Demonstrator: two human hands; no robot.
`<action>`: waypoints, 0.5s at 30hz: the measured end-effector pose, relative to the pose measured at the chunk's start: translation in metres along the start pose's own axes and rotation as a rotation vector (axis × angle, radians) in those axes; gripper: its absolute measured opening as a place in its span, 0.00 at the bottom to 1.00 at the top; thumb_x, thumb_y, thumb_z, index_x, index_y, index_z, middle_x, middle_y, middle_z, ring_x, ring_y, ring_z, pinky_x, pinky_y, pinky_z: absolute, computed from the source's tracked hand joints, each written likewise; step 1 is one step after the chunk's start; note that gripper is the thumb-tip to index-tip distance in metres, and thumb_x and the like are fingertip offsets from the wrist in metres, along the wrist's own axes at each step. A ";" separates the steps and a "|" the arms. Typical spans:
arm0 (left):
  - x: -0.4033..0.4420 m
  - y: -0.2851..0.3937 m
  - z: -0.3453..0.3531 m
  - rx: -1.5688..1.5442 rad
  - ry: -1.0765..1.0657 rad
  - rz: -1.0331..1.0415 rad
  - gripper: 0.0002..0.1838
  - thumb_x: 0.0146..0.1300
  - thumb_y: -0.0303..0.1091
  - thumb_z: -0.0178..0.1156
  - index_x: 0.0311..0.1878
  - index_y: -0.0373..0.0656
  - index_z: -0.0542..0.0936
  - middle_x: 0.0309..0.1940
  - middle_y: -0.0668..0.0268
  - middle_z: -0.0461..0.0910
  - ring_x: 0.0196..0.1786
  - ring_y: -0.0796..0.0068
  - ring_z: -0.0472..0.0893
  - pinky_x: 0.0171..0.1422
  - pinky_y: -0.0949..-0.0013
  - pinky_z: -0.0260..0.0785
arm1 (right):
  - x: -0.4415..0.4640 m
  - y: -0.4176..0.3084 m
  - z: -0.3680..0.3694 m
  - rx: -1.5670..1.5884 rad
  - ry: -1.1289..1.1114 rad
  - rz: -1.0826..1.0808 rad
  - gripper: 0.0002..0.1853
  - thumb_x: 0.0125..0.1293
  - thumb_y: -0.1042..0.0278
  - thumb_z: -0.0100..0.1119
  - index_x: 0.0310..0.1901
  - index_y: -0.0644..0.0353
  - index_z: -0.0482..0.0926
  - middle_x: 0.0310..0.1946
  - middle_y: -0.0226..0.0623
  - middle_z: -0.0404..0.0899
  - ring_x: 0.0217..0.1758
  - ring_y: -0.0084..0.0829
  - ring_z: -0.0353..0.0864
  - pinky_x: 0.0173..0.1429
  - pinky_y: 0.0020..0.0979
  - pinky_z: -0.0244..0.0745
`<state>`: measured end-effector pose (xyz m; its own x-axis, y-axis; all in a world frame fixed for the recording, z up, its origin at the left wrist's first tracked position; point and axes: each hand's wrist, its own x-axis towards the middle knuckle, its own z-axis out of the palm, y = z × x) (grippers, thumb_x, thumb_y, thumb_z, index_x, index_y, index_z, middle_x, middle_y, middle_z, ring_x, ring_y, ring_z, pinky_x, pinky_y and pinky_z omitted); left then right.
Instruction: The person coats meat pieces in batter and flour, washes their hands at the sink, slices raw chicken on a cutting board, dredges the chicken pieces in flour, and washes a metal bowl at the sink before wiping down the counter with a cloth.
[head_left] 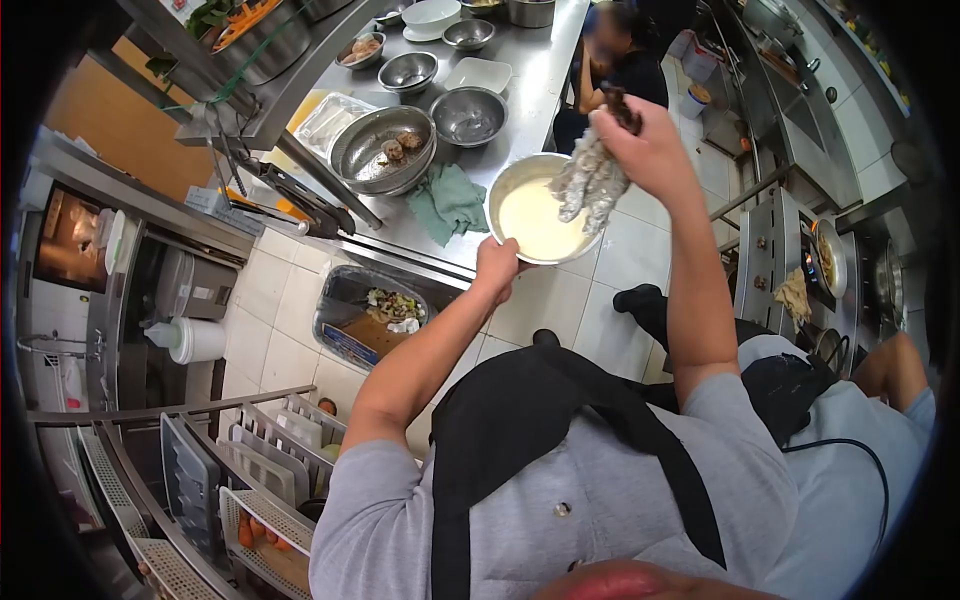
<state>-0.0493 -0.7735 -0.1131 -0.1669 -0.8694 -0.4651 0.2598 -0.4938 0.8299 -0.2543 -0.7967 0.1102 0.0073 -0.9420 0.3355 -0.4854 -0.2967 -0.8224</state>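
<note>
1. The pale tiled floor point(620, 262) is spreading in front of the person, showing between the steel table and the stove point(762, 250) off to the right.
2. The steel table point(535, 60) is filling the far side, its near edge running just behind the bowl being held.
3. A second person point(855, 445) is standing close by on the right, narrowing the elbow room there.
4. The waste bin point(345, 288) is sitting on the floor below the table's edge, near the left forearm.
5. The batter bowl point(507, 180) is being held up around that edge; I cannot tell whether they are touching.
6. A green cloth point(447, 203) is lying by the edge, just beside the bowl.
7. The white-coated piece point(597, 185) is hanging below the right fingers, its lower end over the batter point(540, 222).
8. The right hand point(645, 150) is gripping the piece's dark upper end.
9. The left hand point(497, 268) is clasping the bowl's near side, thumb at the rim.
</note>
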 end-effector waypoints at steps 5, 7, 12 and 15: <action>0.016 0.018 -0.030 0.031 0.187 0.090 0.17 0.65 0.22 0.47 0.55 0.24 0.72 0.48 0.48 0.81 0.43 0.57 0.86 0.43 0.59 0.86 | 0.022 0.001 0.055 -0.057 -0.183 -0.058 0.18 0.66 0.58 0.59 0.33 0.69 0.76 0.22 0.38 0.75 0.26 0.27 0.72 0.34 0.36 0.69; 0.030 0.017 -0.039 -0.103 0.176 0.120 0.17 0.65 0.23 0.47 0.54 0.24 0.72 0.48 0.47 0.81 0.43 0.56 0.86 0.43 0.58 0.86 | 0.036 0.012 0.083 -0.058 -0.197 -0.154 0.18 0.66 0.58 0.59 0.34 0.70 0.76 0.21 0.41 0.75 0.26 0.31 0.72 0.35 0.37 0.70; 0.034 0.022 -0.043 -0.178 0.225 0.132 0.18 0.66 0.23 0.45 0.57 0.25 0.70 0.52 0.48 0.79 0.49 0.56 0.84 0.50 0.56 0.86 | 0.066 0.020 0.126 0.108 -0.257 -0.105 0.15 0.69 0.61 0.58 0.30 0.65 0.75 0.20 0.30 0.74 0.25 0.22 0.69 0.32 0.31 0.68; 0.029 0.018 -0.041 -0.247 0.260 0.171 0.15 0.69 0.25 0.46 0.56 0.27 0.69 0.53 0.49 0.78 0.50 0.57 0.84 0.50 0.57 0.85 | 0.079 0.057 0.155 0.143 -0.269 -0.010 0.17 0.68 0.59 0.58 0.30 0.67 0.75 0.20 0.34 0.75 0.25 0.23 0.71 0.32 0.33 0.69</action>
<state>-0.0102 -0.8084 -0.1245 0.1368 -0.8993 -0.4155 0.4891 -0.3034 0.8178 -0.1463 -0.9128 0.0185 0.2523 -0.9409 0.2259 -0.3563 -0.3073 -0.8824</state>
